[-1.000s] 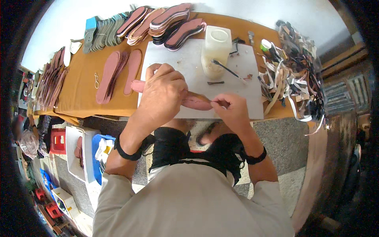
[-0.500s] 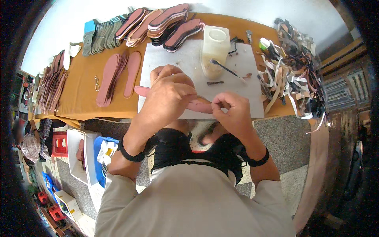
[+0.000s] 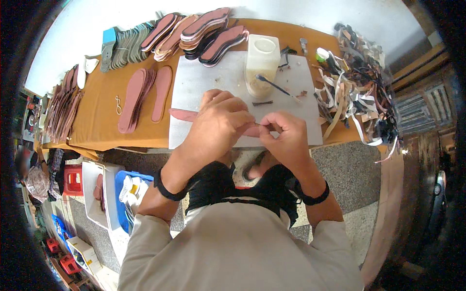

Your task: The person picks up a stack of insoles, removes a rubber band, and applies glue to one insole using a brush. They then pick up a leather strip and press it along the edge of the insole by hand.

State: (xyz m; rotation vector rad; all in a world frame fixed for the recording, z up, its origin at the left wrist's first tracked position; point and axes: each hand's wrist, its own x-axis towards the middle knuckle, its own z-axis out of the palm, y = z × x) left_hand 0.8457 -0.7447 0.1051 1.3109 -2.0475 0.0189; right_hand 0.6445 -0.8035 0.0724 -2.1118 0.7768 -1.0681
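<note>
A pinkish-brown insole (image 3: 182, 115) is held level above the white sheet (image 3: 191, 80) on the table. My left hand (image 3: 218, 119) lies across its middle, fingers closed around it and hiding much of it. At the right end, the thumb and fingers of my right hand (image 3: 285, 132) pinch the edge. The fingertips of both hands nearly meet there. A thin dark line shows between them, too small to make out. Beyond my hands stands a whitish plastic container (image 3: 263, 58), with a dark-handled brush (image 3: 279, 88) resting on its near, open part.
Insoles in a fanned stack (image 3: 133, 99) lie left of the sheet. More insole piles (image 3: 206, 24) line the back edge. Tangled strips (image 3: 359, 92) heap up at the right end. A white bin (image 3: 90, 194) and a blue basket (image 3: 119, 194) stand on the floor at left.
My left hand has slid slightly right along the insole, closer to my right hand. More of the insole's left end now shows. My right hand stays almost in place.
</note>
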